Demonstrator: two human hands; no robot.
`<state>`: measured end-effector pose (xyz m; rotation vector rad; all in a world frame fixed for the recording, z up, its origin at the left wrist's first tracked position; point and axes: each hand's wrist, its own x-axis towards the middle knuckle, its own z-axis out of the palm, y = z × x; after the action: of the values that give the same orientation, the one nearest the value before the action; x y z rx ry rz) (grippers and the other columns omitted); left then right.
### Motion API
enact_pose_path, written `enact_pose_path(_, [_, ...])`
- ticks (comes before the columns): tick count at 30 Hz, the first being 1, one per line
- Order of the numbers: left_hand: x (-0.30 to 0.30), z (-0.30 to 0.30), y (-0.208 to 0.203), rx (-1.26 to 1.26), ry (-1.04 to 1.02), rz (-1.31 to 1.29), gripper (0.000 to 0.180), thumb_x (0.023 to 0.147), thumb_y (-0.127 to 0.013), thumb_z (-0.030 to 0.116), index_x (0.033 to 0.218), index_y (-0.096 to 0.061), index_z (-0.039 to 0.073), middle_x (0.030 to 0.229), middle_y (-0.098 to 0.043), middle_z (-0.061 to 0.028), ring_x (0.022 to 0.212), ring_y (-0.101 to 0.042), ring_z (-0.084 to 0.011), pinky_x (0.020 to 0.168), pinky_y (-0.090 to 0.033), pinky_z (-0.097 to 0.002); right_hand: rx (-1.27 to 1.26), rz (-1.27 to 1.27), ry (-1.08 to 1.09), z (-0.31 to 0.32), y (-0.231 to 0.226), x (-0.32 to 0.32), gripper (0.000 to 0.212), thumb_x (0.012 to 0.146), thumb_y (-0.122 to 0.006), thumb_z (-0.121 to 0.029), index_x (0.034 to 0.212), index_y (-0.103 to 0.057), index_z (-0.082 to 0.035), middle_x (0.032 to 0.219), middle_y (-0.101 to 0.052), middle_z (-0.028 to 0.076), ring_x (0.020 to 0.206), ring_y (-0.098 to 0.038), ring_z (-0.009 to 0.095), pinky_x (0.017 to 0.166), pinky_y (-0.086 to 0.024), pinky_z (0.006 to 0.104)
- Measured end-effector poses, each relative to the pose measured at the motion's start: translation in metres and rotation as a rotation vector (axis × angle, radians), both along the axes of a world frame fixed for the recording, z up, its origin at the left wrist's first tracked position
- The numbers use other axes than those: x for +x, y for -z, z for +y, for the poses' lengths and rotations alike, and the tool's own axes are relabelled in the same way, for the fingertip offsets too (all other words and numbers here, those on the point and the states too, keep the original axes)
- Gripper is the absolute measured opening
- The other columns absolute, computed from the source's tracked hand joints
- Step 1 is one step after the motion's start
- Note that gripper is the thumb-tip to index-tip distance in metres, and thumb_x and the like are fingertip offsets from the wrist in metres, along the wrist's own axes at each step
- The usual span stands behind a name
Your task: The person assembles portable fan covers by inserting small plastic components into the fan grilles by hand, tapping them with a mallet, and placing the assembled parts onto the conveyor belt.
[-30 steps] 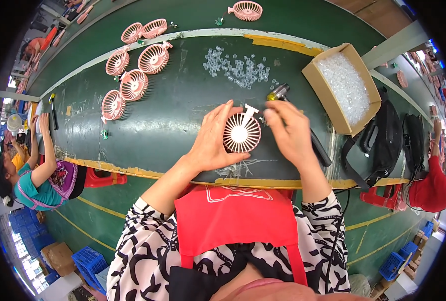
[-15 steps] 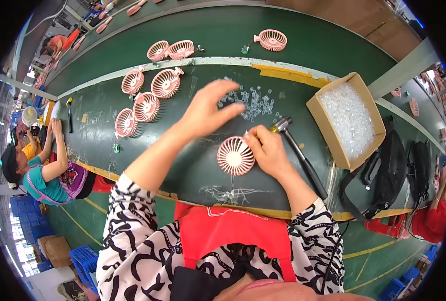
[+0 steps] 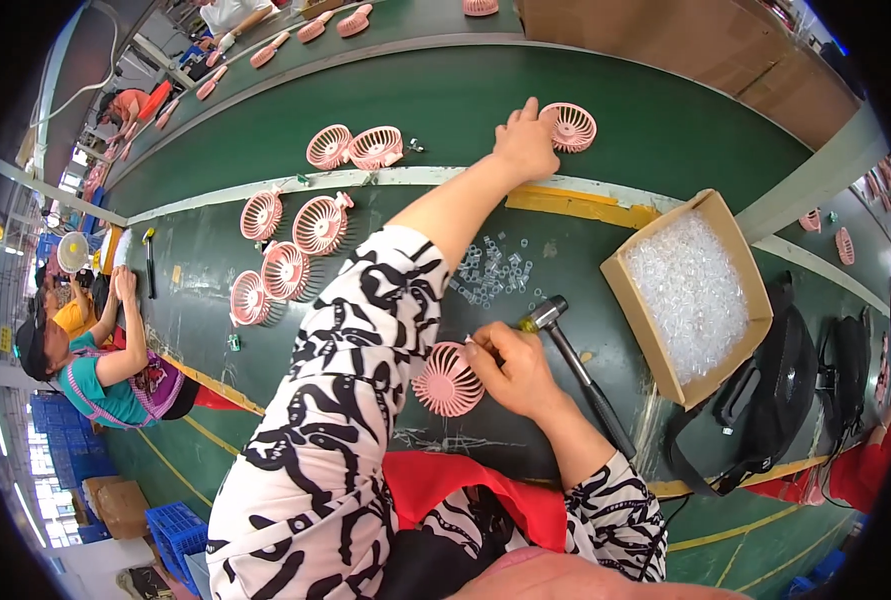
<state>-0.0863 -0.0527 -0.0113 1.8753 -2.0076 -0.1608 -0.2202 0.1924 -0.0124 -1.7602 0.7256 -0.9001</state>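
Observation:
Across the table, my left hand (image 3: 525, 145) reaches to a round, slatted pink fan housing (image 3: 573, 128) on the far green surface. Its fingers close at the housing's left edge and hide that side. My right hand (image 3: 515, 368) pinches the upper right edge of another pink fan housing (image 3: 448, 380), lying close to me on the table. Just beyond that hand lies a hammer (image 3: 580, 368) with a black handle and a yellowish face. Small clear plastic pieces (image 3: 495, 275) are scattered past it, partly beside my left sleeve.
An open cardboard box (image 3: 687, 300) full of clear pieces stands at the right, with a black bag (image 3: 770, 370) beside it. Several pink housings (image 3: 320, 225) sit at the left, near a small green circuit board (image 3: 234, 342). A co-worker (image 3: 115, 365) works at the far left.
My left hand has moved from above the near table out to the far housing, its arm now stretched across. My right hand stays on the near housing. The whole view has shifted slightly.

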Motion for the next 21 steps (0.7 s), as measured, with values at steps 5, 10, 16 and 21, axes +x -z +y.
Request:
enact_pose_path(5, [-0.020,-0.014,0.014,-0.099,-0.054,-0.041,0.024,0.080,-0.061,0.016,0.099,-0.072,0.008,0.105,-0.067,-0.0202,0.106,-0.062,-0.0383,0.085,-0.052,-0.0483,-0.059,-0.036,0.021,-0.002,0.003,0.003,0.013,0.087,-0.066,-0.008,0.084,-0.056,0.000,0.066,-0.061,0.017,0.059,-0.062,0.034,0.053,-0.047,0.0408])
enact_pose_path(10, [-0.021,0.001,0.006,-0.153,0.019,0.165,0.024,0.082,-0.066,0.023,0.097,-0.070,0.004,0.083,-0.068,-0.0199,0.079,-0.068,-0.0360,0.076,-0.054,-0.0455,-0.065,-0.014,0.014,-0.003,0.008,0.001,0.012,0.088,-0.066,-0.007,0.087,-0.059,0.002,0.069,-0.063,0.014,0.058,-0.062,0.024,0.052,-0.046,0.0346])
enact_pose_path(16, [0.017,0.051,-0.023,-0.141,0.026,0.818,0.029,0.092,-0.066,0.021,0.109,-0.061,-0.003,0.082,-0.064,-0.0044,0.064,-0.063,-0.0089,0.058,-0.051,-0.0251,0.001,0.017,0.050,-0.002,0.006,-0.001,0.015,0.091,-0.065,-0.012,0.089,-0.059,0.001,0.068,-0.062,0.014,0.058,-0.061,0.024,0.054,-0.046,0.0345])
enact_pose_path(21, [0.095,0.091,-0.036,-0.299,-0.197,0.932,0.024,0.094,-0.062,0.016,0.109,-0.060,-0.003,0.085,-0.063,-0.0033,0.061,-0.057,-0.0078,0.054,-0.047,-0.0232,-0.030,0.016,0.071,-0.002,0.011,0.000,0.015,0.094,-0.062,-0.013,0.092,-0.056,0.001,0.066,-0.061,0.013,0.056,-0.060,0.023,0.053,-0.045,0.0346])
